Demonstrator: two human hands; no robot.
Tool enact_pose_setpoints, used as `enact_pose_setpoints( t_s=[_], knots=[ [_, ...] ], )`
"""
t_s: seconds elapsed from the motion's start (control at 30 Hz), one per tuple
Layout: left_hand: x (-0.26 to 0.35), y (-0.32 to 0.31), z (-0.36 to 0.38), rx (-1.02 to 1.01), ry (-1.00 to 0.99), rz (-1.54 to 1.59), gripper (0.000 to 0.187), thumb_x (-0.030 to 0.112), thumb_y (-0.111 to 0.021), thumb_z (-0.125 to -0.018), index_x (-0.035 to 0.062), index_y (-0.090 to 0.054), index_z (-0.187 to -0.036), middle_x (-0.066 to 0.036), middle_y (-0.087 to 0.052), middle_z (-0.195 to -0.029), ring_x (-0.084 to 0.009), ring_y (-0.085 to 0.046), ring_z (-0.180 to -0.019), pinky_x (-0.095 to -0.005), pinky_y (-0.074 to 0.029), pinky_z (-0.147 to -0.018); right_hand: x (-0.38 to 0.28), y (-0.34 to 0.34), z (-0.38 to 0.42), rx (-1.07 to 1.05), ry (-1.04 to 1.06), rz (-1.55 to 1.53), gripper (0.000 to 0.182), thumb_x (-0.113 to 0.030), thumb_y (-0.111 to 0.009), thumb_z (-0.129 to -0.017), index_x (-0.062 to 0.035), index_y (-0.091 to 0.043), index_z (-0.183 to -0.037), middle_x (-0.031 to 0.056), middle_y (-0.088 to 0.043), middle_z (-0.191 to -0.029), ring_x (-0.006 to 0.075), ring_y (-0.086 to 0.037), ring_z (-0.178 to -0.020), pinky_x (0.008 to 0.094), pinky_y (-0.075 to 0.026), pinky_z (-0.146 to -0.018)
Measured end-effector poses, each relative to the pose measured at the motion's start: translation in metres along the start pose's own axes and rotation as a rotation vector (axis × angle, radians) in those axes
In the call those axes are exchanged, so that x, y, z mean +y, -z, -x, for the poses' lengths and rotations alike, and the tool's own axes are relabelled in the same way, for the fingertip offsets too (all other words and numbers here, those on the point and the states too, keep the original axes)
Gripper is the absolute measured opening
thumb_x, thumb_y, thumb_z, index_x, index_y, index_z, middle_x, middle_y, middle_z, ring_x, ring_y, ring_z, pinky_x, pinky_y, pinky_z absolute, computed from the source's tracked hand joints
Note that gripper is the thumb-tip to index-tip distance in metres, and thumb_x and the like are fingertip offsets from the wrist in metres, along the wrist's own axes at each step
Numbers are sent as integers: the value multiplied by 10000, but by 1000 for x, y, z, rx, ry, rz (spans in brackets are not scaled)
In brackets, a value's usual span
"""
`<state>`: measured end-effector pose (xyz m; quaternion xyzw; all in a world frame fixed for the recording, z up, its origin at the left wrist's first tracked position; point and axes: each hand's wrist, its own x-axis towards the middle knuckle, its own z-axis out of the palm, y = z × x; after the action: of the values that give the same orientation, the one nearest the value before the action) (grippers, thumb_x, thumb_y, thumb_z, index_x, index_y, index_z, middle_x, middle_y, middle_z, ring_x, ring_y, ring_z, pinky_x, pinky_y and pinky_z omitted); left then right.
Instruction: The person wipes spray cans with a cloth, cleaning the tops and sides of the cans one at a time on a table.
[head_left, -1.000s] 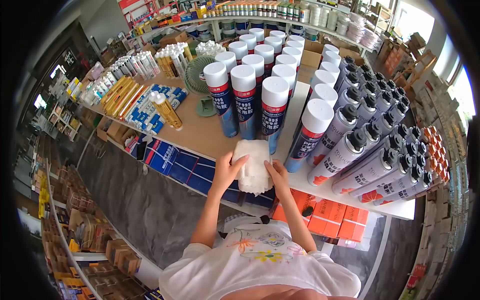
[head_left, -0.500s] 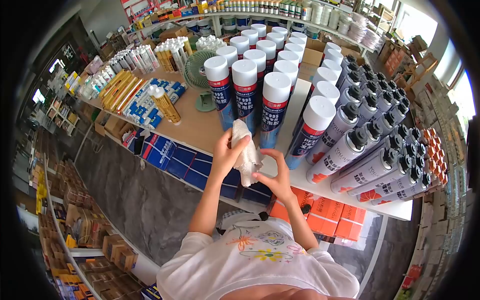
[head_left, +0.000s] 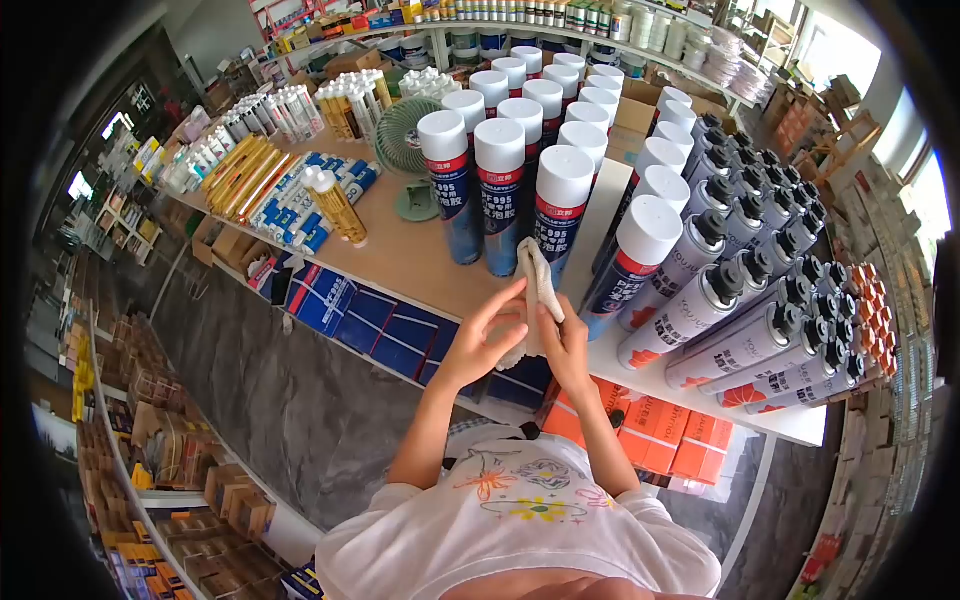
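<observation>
A crumpled whitish cloth [head_left: 538,278] stands up between my two hands, folded into a narrow strip at the top with a looser part hanging below. My right hand [head_left: 567,350] is closed on its right side, thumb and fingers gripping the fold. On the other side, my left hand [head_left: 478,340] has its fingers apart, with the fingertips close against the cloth's left edge. Just beyond the cloth are white-capped, dark blue spray cans [head_left: 562,200] with red bands, and the cloth's top overlaps the nearest can's lower part in this view.
Silver-grey cans with black tops [head_left: 700,305] crowd the right of the table [head_left: 420,265]. A green fan [head_left: 405,135], gold tubes [head_left: 338,205] and blue-white packs [head_left: 300,210] stand or lie leftward. Orange boxes [head_left: 655,435] and blue boxes [head_left: 365,320] sit below.
The cloth has been turned and folded narrower, shifting to the right. My right hand has closed on it, while my left hand has loosened and spread its fingers.
</observation>
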<state>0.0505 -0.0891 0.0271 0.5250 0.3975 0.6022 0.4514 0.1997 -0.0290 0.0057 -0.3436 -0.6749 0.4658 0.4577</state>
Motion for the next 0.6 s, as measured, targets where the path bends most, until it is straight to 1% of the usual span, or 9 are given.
enact_pose_setpoints(
  t_s=[0.03, 0.1, 0.13, 0.23, 0.3, 0.37, 0.5, 0.57, 0.6],
  knots=[
    [-1, -1, 2, 10, -50, -103, 593, 129, -652, -936, 16, -411, -1466, -111, -539, -1324, -161, -577, -1118, -317, -471, -962, 2, -2, 0, -4, -1, -2, 287, -163, -614, -972, -6, -578, -1210, 130, -673, -882, 165, -625, -787, 321, -496, -696],
    [-3, -4, 5, 31, -152, -310, 726, 116, -747, -860, 40, -378, -1481, -130, -412, -1456, -183, -567, -1151, -343, -471, -987, 6, -5, -2, 70, 94, 91, 226, -130, -507, -1017, -11, -604, -1184, 114, -640, -761, 125, -559, -675, 310, -457, -610],
    [-4, -7, 6, 72, -204, -459, 774, 96, -785, -814, 60, -376, -1470, -127, -378, -1440, -187, -579, -1115, -338, -492, -952, 5, -6, -2, 64, 97, 89, 226, -130, -507, -1017, -11, -604, -1184, 114, -640, -761, 125, -559, -675, 310, -457, -610],
    [-21, -13, 13, 189, -129, -412, 761, 86, -787, -808, 54, -381, -1451, -117, -420, -1360, -180, -580, -1094, -337, -506, -921, 3, -8, -3, 60, -34, 6, 231, -135, -523, -1011, -12, -604, -1189, 105, -606, -703, 100, -513, -626, 298, -429, -562],
    [-23, -16, 13, 215, -131, -366, 661, 58, -764, -829, 37, -418, -1391, -114, -472, -1271, -176, -590, -1065, -319, -519, -882, 3, -9, -6, 67, 9, 28, 218, -136, -532, -1004, -14, -617, -1164, 95, -578, -673, 88, -492, -605, 279, -407, -541],
    [-32, -15, 14, 206, -112, -138, 576, 18, -727, -856, 25, -422, -1346, -105, -557, -1159, -158, -619, -996, -286, -523, -841, 5, -12, -8, 58, 29, 39, 217, -142, -538, -1003, -16, -622, -1158, 88, -576, -664, 85, -489, -606, 282, -410, -544],
    [-28, 0, 17, 266, -39, -137, 384, 2, -693, -884, -11, -507, -1220, -63, -621, -975, -107, -625, -876, -242, -521, -771, 3, -14, -12, 31, 19, 71, 222, -136, -572, -978, -16, -630, -1155, 96, -607, -700, 115, -514, -617, 296, -430, -569],
    [-21, 15, 21, 180, 126, -256, 217, 0, -677, -888, -41, -589, -1083, -31, -627, -878, -62, -598, -804, -221, -511, -708, 1, -11, -15, 24, 62, 124, 219, -104, -594, -951, -18, -639, -1147, 110, -617, -772, 150, -546, -664, 307, -441, -585],
    [-17, 19, 22, 240, 82, -293, 87, -3, -656, -894, -50, -624, -960, -12, -620, -848, -46, -579, -788, -215, -508, -665, -1, -9, -16, 19, 103, 177, 224, -73, -616, -924, -20, -648, -1139, 125, -626, -844, 186, -577, -712, 319, -452, -601]
  ],
)
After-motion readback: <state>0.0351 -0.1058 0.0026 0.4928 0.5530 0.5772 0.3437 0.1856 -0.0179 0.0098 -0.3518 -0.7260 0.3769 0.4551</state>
